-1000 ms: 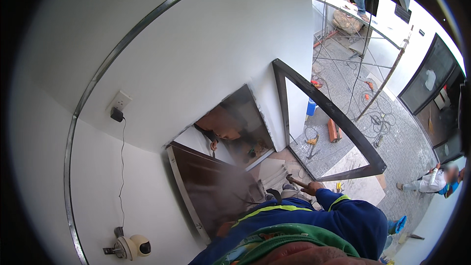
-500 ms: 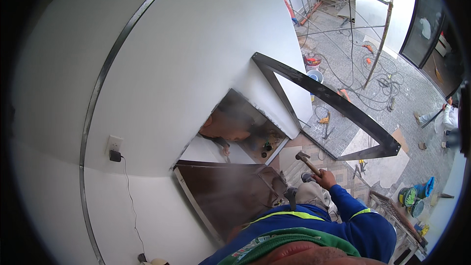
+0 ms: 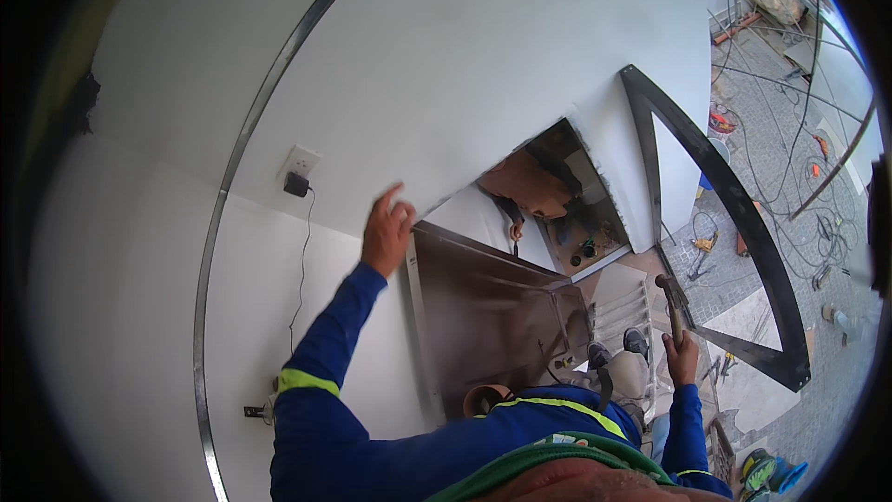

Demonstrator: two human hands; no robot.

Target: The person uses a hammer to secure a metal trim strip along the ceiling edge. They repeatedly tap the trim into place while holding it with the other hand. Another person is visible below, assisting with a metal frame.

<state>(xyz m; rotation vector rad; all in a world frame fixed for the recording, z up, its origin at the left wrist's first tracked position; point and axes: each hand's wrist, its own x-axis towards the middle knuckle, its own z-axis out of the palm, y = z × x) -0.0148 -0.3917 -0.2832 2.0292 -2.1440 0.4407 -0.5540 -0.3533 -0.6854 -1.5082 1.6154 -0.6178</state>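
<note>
My left hand point(image 3: 388, 228) is raised against the white wall point(image 3: 483, 56), its fingers loosely spread and empty, just above the top corner of a brown panel point(image 3: 478, 325) with pale edging. My right hand point(image 3: 681, 353) grips a hammer point(image 3: 669, 293) upright over a ladder-like rack and my shoes. In the square wall opening point(image 3: 599, 223) a person's hand point(image 3: 517, 229) holds a thin tool; the rest of that person is partly hidden. A dark arched metal frame point(image 3: 743, 204) stands to the right of the opening.
A socket with plug point(image 3: 297, 181) and cord is on the left wall, inside a curved-looking metal strip point(image 3: 225, 186). At right are scaffolding point(image 3: 754, 70), scattered tools point(image 3: 704, 244), cables and a pale board point(image 3: 743, 325) on the paved floor, with buckets point(image 3: 757, 474) lower down.
My left hand has risen into view beside the opening. My right hand with the hammer has moved rightward in the picture, and the view has turned, shifting the scene right.
</note>
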